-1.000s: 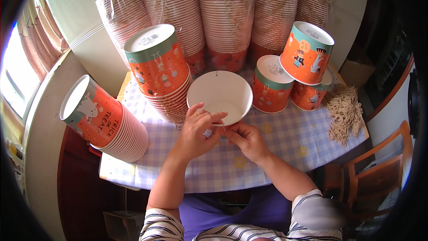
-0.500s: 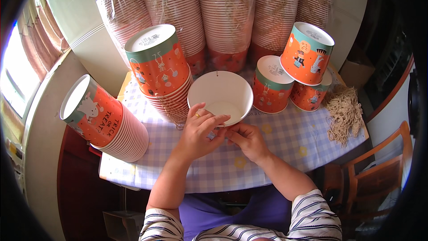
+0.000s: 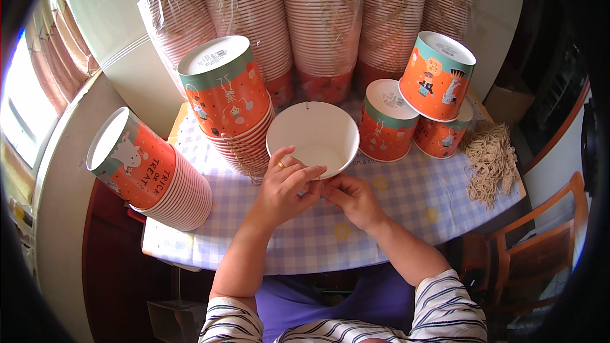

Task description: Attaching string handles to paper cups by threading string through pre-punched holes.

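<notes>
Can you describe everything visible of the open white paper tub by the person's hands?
The round, white, paper-looking tub is smooth and plain inside, narrowing to its base, with a small dark spot near the far rim. Its mouth faces up above the checked blue and white tablecloth; contact below is hidden. The bare left hand overlaps the near rim; the bare right hand is close against it.

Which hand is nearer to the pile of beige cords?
Right. The right hand is left of the pile of cords; the left hand is farther left, over the near rim of the open cup.
</notes>
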Available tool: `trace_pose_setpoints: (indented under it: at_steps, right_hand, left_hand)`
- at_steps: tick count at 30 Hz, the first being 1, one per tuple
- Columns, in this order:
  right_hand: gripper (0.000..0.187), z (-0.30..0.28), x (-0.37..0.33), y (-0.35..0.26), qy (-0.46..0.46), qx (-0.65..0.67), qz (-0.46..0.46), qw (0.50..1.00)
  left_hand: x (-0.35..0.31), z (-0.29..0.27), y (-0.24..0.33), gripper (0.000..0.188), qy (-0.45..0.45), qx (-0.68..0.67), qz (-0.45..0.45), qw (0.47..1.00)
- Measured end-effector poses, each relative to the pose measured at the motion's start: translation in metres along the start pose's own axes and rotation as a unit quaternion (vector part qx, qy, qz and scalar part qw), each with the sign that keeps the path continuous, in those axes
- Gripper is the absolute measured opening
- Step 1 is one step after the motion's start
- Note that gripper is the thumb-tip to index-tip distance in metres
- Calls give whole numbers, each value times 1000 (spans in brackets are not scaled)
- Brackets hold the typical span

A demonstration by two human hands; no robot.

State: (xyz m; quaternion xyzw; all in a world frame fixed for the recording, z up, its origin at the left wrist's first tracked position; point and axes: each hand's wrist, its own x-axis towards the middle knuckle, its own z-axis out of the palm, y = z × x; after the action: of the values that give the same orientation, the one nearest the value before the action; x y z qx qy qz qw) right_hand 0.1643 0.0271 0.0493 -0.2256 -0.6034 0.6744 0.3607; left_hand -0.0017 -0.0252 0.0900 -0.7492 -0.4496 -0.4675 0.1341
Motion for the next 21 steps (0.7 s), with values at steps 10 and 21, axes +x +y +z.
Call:
trace_pose_setpoints:
  at_steps: [10, 21]
  right_hand:
    - [15, -4, 2, -3, -20, -42, 2, 999]
    - [14, -5, 2, -3, -31, -50, 24, 998]
  left_hand:
    - [-1, 0, -2, 35, 2, -5, -1, 1000]
    - [-1, 0, -2, 34, -1, -13, -5, 1000]
